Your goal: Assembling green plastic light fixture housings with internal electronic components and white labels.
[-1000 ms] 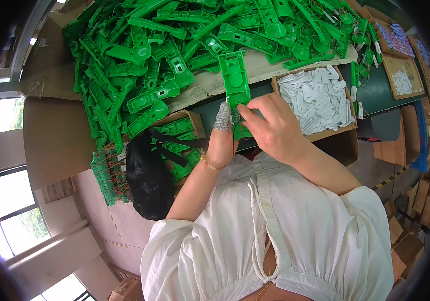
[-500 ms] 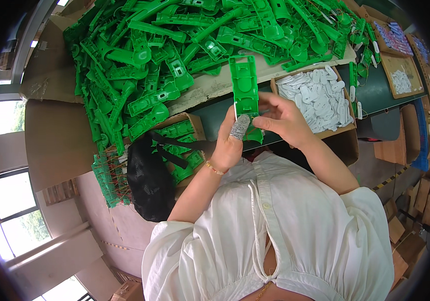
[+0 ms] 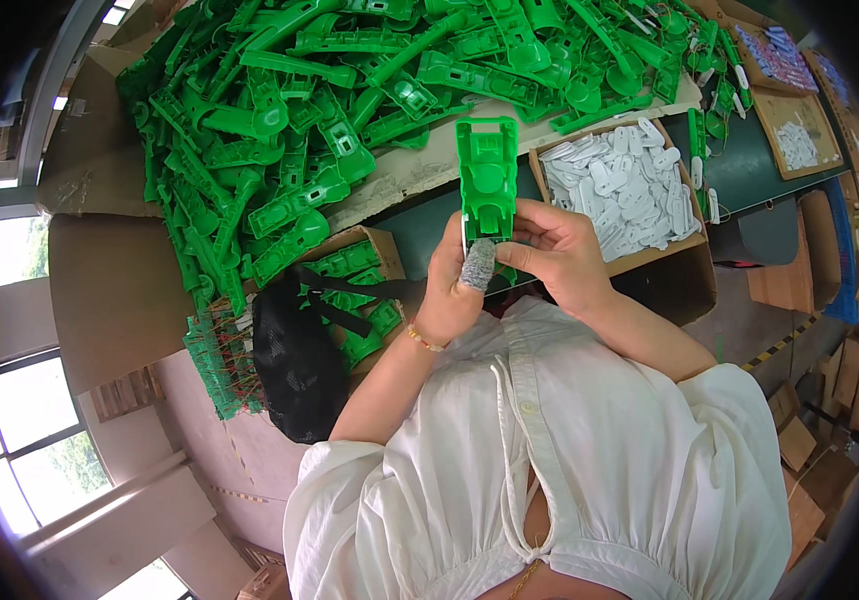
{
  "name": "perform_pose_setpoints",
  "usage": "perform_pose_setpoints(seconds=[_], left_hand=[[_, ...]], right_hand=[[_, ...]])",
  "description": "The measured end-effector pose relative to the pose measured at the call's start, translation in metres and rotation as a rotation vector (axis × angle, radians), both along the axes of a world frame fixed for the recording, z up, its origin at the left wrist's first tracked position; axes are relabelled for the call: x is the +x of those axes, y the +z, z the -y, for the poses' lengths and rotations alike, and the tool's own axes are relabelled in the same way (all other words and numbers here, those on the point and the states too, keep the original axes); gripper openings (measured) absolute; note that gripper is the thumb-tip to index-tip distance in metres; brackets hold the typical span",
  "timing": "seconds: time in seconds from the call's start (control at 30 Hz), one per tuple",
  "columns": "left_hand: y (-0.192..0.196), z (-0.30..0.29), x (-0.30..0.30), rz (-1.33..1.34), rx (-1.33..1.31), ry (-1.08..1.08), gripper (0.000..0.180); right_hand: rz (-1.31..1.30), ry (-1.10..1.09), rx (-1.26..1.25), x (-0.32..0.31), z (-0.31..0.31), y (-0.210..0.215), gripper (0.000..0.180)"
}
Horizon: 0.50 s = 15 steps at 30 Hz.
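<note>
Upright in front of my chest is a long green plastic housing half (image 3: 489,180), its hollow, ribbed side facing me. My left hand (image 3: 449,285) is closed round its lower left side, with a grey knitted cover (image 3: 478,265) on the thumb. A thin white edge shows beside that hand on the housing. My right hand (image 3: 571,258) grips the lower right side, its fingers behind and its thumb near the bottom end. The part's lower end is mostly hidden by both thumbs, so any small piece there cannot be made out.
Beyond my hands, a big heap of green housings (image 3: 279,110) lies on cardboard. To the right stands a carton of white oval plastic pieces (image 3: 619,190). A black mesh bag (image 3: 294,365) hangs at left beside a small box of green parts (image 3: 389,255).
The green housing has tilted so that it looks shorter and its lower end is more hidden. My right hand has come slightly closer to my left. The whole view has shifted a little.
</note>
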<state>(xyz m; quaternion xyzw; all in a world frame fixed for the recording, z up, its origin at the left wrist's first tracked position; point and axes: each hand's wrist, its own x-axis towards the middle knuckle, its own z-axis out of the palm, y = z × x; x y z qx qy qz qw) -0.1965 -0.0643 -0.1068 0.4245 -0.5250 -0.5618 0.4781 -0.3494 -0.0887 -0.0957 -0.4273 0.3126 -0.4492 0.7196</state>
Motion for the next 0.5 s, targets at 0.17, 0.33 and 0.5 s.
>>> perform_pose_setpoints(seconds=[0.17, 0.33, 0.5], left_hand=[[-0.018, 0.006, -0.002, -0.011, -0.094, 0.034, 0.031], [0.002, 0.002, -0.001, -0.031, 0.004, -0.023, 0.036], [0.012, 0.005, -0.006, -0.443, 0.178, -0.097, 0.044]], right_hand=[[-0.14, -0.044, -0.195, 0.004, -0.001, -0.006, 0.042], [-0.141, -0.024, -0.159, -0.001, -0.001, -0.005, 0.044], [-0.005, -0.031, -0.121, -0.008, 0.007, 0.004, 0.042]])
